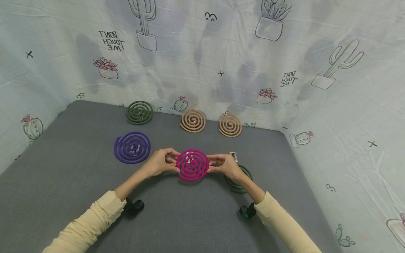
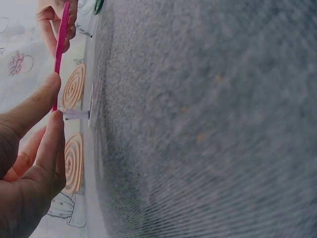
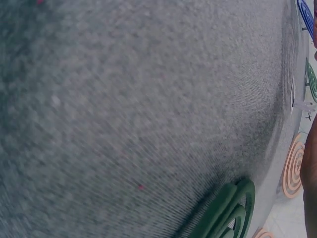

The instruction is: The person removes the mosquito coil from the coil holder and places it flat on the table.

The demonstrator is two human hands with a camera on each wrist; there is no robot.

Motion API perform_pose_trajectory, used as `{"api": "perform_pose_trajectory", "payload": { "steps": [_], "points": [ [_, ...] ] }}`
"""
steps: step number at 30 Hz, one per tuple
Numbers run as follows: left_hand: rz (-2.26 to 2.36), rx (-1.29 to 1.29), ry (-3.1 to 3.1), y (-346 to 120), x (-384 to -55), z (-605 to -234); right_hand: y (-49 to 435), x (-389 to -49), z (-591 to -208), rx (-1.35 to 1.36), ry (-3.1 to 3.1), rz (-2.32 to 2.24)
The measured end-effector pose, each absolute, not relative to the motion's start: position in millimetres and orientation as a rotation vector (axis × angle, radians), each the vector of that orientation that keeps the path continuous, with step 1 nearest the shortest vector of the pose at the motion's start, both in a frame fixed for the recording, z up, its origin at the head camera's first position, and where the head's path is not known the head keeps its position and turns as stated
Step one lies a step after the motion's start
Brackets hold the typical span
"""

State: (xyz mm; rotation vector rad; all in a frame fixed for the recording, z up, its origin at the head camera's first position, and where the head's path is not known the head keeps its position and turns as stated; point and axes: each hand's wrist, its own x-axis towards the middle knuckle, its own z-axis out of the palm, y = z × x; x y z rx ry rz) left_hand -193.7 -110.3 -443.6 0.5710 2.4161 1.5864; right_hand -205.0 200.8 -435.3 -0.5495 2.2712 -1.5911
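Note:
A pink spiral mosquito coil [image 1: 191,179] is held up off the grey table, tilted toward the head camera. My left hand [image 1: 160,162] pinches its left rim between thumb and fingers. At the opposite rim, my right hand [image 1: 225,165] grips it the same way. Edge-on in the left wrist view, the coil [image 2: 61,39] looks thin and flat. Through its rings a small metal stand [image 1: 189,154] shows behind it. A green coil [image 1: 238,187] lies partly hidden under my right forearm. The right wrist view catches only part of my right hand [image 3: 311,163] at its edge.
A purple coil [image 1: 117,149] stands left of my left hand. Along the back are another green coil [image 1: 139,123] and two tan coils [image 1: 193,131] [image 1: 230,135]. A small metal piece [image 1: 233,156] sits beyond my right wrist. Printed white cloth [image 1: 196,63] encloses the table [image 1: 190,225].

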Motion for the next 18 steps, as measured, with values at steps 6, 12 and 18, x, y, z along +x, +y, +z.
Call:
{"api": "perform_pose_trajectory", "payload": {
  "steps": [6, 12, 18],
  "points": [
    [1.594, 0.581, 2.412, -109.0, -190.6, -444.0, 198.6, -199.4, -435.8, -0.496, 2.228, -1.624],
    [1.584, 0.585, 2.415, -108.0, -187.1, -443.3, 198.7, -197.7, -440.8, -0.482, 2.190, -1.666],
    [1.577, 0.575, 2.417, -107.7, -183.4, -445.6, 200.2, -196.0, -446.2, -0.491, 2.193, -1.668]
  ]
}}
